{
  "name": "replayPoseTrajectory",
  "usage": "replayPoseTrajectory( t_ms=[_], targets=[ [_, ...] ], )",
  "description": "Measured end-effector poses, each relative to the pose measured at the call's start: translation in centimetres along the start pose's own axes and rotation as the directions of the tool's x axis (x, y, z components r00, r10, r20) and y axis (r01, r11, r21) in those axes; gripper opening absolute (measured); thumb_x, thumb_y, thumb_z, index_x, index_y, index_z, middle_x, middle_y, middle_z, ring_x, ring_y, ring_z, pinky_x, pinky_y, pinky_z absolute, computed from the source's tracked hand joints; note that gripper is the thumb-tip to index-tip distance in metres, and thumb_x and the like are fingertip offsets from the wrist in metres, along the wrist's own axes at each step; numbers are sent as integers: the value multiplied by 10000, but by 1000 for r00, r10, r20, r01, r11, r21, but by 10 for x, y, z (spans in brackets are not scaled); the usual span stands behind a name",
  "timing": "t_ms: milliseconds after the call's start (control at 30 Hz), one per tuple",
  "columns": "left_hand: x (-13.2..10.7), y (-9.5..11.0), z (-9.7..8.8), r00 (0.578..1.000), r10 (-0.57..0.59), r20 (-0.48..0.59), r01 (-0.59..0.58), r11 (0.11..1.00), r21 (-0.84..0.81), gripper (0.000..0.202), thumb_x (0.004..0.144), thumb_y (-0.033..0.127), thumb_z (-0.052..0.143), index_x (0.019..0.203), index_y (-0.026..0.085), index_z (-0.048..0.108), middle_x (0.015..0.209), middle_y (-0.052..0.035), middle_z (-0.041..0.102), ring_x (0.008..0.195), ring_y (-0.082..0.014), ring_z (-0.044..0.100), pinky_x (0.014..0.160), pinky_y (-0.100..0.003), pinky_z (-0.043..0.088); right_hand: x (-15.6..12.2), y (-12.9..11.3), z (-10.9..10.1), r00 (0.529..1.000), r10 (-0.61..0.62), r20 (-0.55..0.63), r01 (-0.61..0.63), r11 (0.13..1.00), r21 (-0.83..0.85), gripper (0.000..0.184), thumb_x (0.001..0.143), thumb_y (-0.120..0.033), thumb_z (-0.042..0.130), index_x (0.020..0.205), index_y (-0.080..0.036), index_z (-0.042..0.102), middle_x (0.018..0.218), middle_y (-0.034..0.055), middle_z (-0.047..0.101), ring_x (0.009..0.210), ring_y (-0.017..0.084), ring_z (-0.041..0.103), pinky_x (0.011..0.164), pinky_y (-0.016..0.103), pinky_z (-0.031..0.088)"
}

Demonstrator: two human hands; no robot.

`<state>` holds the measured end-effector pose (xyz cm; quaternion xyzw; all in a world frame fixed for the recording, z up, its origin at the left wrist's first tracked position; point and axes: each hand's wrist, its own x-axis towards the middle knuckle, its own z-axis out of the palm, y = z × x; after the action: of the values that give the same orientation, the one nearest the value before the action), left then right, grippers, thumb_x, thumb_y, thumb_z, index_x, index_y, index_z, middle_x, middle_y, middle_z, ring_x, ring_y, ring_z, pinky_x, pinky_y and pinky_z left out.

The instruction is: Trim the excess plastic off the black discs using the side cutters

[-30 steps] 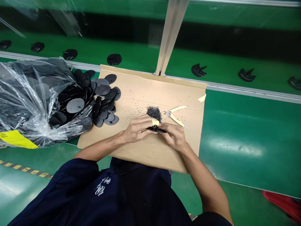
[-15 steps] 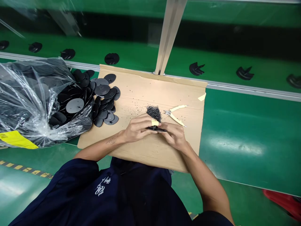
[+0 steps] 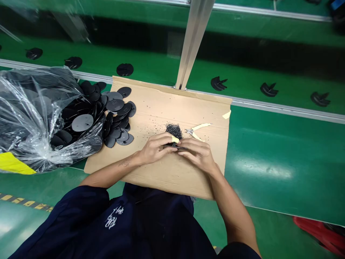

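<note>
Both my hands meet over a sheet of brown cardboard (image 3: 161, 172). My left hand (image 3: 155, 147), with yellow tape on one fingertip, is closed on a flat black plastic disc (image 3: 176, 146) seen edge-on. My right hand (image 3: 198, 154) pinches the same disc from the right side. Just beyond my fingers lies a small heap of black plastic trimmings (image 3: 174, 129). Cutting pliers with pale handles (image 3: 198, 128) lie on the cardboard beside the heap, untouched.
A clear plastic bag (image 3: 32, 115) at the left spills several black discs (image 3: 115, 115) onto the cardboard. Beyond a metal rail (image 3: 283, 107), a green conveyor carries black parts (image 3: 218, 83). A slanted metal post (image 3: 192, 39) rises behind the cardboard. Something red (image 3: 320, 237) lies lower right.
My hands stay together on the disc with only slight finger shifts. The parts on the conveyor have drifted left, and the view has tilted a little.
</note>
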<state>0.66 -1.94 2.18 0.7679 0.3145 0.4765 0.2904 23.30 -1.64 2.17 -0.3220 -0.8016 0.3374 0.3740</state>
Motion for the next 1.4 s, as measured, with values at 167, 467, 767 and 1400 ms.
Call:
replayPoseTrajectory(
  t_ms=[167,467,767,1400],
  targets=[
    [3,-6,-6,989,-138,-44,142,987,82,200,994,341,625,1053,168,707,902,-55,713,812,-152,659,714,-268,526,-1,21,-36,978,205,-20,-194,883,-427,725,831,-494,807,1476,-292,543,1516,133,553,1476,399,424,1195,675,377],
    [-1,-11,-3,971,-236,33,231,967,111,244,1004,400,588,1023,165,650,872,-38,672,744,-142,603,664,-248,474,-6,35,-38,949,307,-75,-302,809,-504,478,956,-458,626,1373,-223,621,1279,169,607,1179,352,615,979,529,551],
    [2,-10,-4,996,-83,-29,83,996,25,201,947,321,704,1067,161,730,927,-63,711,859,-154,665,764,-271,534,1,5,-25,994,88,-71,-100,977,-188,339,981,-364,607,1301,-261,657,1170,97,741,1045,272,685,910,471,566],
    [-1,-14,-1,998,-30,-51,26,998,-65,208,925,333,734,1036,158,754,867,-52,718,780,-130,666,693,-246,543,-3,5,-20,992,-63,-106,36,971,-237,366,893,-322,777,1242,-237,709,1028,93,739,890,223,724,739,361,630]
  ],
)
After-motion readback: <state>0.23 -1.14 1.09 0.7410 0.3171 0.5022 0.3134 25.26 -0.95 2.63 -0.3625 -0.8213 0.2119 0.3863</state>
